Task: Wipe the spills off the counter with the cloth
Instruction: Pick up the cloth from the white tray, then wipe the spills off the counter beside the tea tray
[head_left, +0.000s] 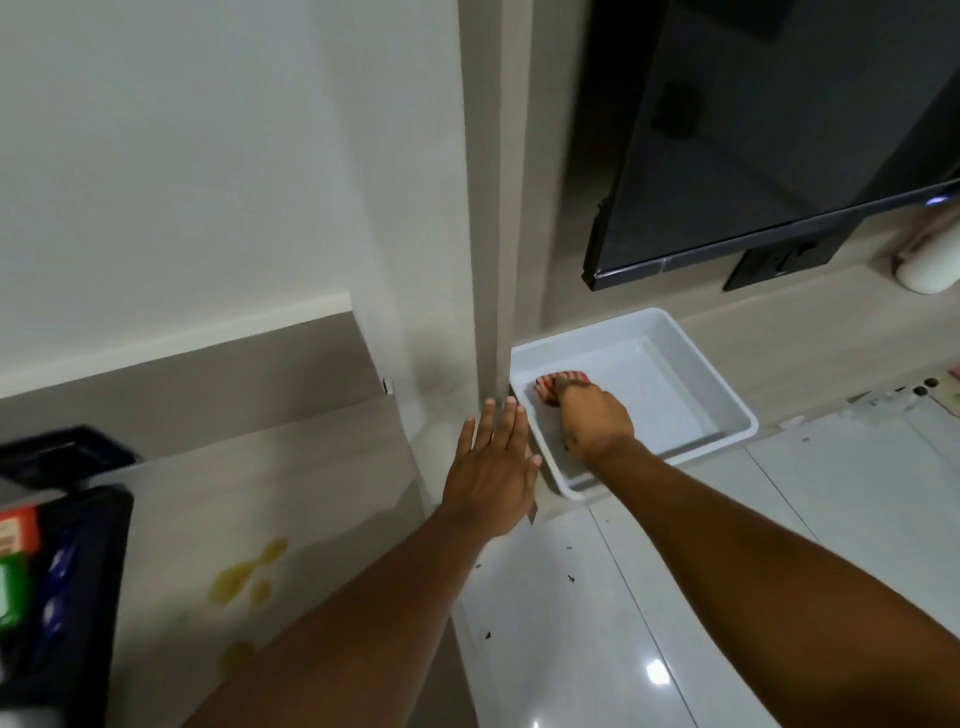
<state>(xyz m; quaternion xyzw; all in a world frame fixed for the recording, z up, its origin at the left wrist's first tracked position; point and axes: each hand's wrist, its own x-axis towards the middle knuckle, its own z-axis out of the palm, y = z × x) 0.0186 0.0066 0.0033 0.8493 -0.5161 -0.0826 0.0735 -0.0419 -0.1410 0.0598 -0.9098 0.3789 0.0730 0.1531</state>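
Note:
A red-and-white striped cloth (558, 383) lies inside a white plastic tub (727, 400) on the floor by the wall. My right hand (595, 413) reaches into the tub and is closed on the cloth, covering most of it. My left hand (493, 473) hovers flat with fingers spread, just left of the tub's rim, above the counter's end. Yellow spills (244, 574) sit on the pale counter (291, 467) at the lower left, under my left forearm.
A dark bin (67, 571) with coloured packets stands at the left edge of the counter. A black TV (753, 156) hangs on the wall above the tub. A white round object (930, 265) sits far right. Dark crumbs dot the glossy floor tiles (675, 597).

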